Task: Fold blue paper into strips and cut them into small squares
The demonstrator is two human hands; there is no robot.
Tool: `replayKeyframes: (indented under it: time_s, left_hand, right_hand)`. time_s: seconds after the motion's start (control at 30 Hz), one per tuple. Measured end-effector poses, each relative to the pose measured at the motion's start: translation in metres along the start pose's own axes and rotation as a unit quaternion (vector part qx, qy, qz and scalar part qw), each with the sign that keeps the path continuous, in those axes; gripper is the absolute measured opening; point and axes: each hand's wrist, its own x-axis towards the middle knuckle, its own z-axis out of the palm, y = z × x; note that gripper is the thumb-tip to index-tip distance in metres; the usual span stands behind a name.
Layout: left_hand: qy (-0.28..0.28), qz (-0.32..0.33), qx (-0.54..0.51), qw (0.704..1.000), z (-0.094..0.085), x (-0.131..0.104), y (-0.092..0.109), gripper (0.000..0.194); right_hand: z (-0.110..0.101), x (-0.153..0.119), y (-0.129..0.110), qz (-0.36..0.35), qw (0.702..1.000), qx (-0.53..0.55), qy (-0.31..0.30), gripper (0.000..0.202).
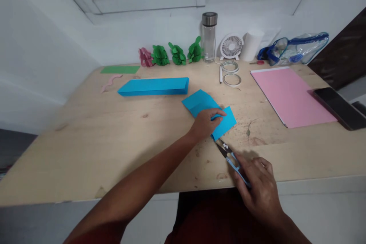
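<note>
My left hand [206,124] grips a folded piece of blue paper [200,101] near the middle of the table, its fingers pinched over the fold. Just to the right and nearer the front edge, my right hand [259,185] is closed round small light-blue thread snips [235,164]. The dark blades of the snips are apart and point up-left, with their tips close to the lower corner of the blue paper. Behind the left hand lies a long folded blue paper strip [154,86].
Along the wall stand green paper shapes [177,54], a bottle [209,40] and a small white fan [231,47]. Tape rolls [232,80] lie before the fan. At the right are pink paper [294,97], a phone [340,107] and a clear pouch [300,49].
</note>
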Motion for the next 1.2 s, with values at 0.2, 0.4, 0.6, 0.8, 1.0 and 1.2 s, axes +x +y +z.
replayKeyframes:
  time_s: [0.2, 0.4, 0.6, 0.8, 1.0, 1.2]
  left_hand:
    - [0.06, -0.032, -0.045, 0.997, 0.009, -0.002, 0.014, 0.02]
    - [0.16, -0.066, -0.054, 0.983, 0.013, 0.003, 0.014, 0.029]
    - [0.108, -0.043, -0.038, 0.992, 0.028, 0.007, 0.006, 0.035]
    - [0.043, 0.003, 0.054, 0.998, 0.027, 0.007, 0.0, 0.04]
    - [0.097, -0.011, 0.023, 0.995, 0.017, 0.008, -0.007, 0.041]
    - [0.134, -0.019, -0.013, 0.991, 0.018, 0.005, 0.004, 0.041]
  right_hand:
    - [-0.01, -0.007, 0.001, -0.003, 1.0, 0.016, 0.027, 0.051]
    - [-0.013, 0.002, 0.016, 0.019, 0.998, -0.028, 0.047, 0.055]
    - [-0.013, 0.014, 0.031, 0.023, 0.996, -0.059, 0.067, 0.051]
    - [-0.017, 0.004, 0.042, 0.036, 0.997, -0.055, 0.041, 0.041]
    - [-0.023, 0.03, 0.06, 0.267, 0.955, 0.109, 0.068, 0.037]
    - [0.0, 0.103, 0.052, 0.449, 0.714, 0.524, 0.122, 0.053]
